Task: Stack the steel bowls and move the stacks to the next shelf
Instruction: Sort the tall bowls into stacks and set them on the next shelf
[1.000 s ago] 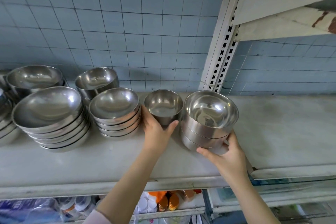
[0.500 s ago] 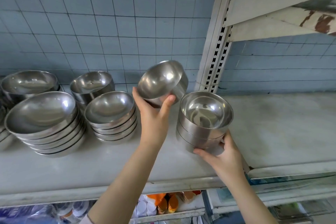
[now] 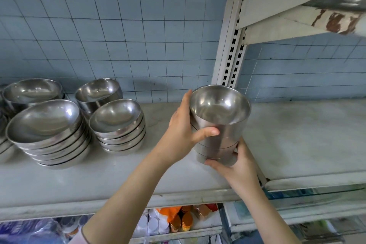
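A stack of small steel bowls (image 3: 219,125) stands near the right end of the left shelf (image 3: 118,176), in front of the slotted upright post. My left hand (image 3: 184,134) grips the top bowl of the stack, thumb across its front wall and fingers behind its left side. My right hand (image 3: 237,162) holds the base of the stack from the front right, fingers curled under the lowest bowl. The right shelf (image 3: 307,136) lies just beyond the stack.
More steel bowl stacks sit to the left: a shallow stack (image 3: 118,127), a taller bowl pair behind it (image 3: 99,95), a wide stack (image 3: 49,130) and another at the back left (image 3: 31,93). A white upright post (image 3: 229,49) divides the shelves. Bottles (image 3: 178,222) fill the lower shelf.
My left hand lifted the single small bowl off the shelf, carried it right and set it onto the stack that my right hand holds. The stack is now one bowl taller.
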Tool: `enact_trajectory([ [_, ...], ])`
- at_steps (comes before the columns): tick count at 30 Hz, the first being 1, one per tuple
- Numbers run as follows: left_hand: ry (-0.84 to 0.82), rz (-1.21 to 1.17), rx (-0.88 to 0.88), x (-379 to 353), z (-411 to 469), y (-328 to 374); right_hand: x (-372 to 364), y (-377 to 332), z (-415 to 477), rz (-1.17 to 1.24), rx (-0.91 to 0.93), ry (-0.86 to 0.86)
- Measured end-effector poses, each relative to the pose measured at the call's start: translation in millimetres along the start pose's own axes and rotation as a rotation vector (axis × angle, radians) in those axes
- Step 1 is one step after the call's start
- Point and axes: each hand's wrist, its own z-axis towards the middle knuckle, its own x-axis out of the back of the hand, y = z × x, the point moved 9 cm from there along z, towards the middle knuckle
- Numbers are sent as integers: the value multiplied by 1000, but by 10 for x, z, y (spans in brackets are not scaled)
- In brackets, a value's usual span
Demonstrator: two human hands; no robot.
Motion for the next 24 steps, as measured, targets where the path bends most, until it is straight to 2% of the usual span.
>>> enact_trajectory([
  [3, -43, 10, 39, 1, 16, 6, 1, 11, 12, 18, 7, 4],
  [8, -120, 166, 109, 242, -10, 40, -74, 0, 124, 61, 23, -48],
  [10, -35, 253, 167, 691, 44, 53, -180, -8, 212, 87, 12, -90],
  [12, 58, 440, 260, 1222, 160, 13, -337, -29, 319, 107, 8, -117],
  [16, 47, 846, 591, 2081, 417, -550, -642, -145, 552, 164, 33, -153],
  [19, -59, 1024, 811, 2377, 461, -1071, -797, -169, 661, 204, 54, -153],
  [21, -118, 1047, 854, 2461, 485, -1371, -865, -175, 689, 186, 67, -135],
  [24, -155, 954, 881, 2531, 498, -1687, -913, -170, 717, 155, 73, -120],
])
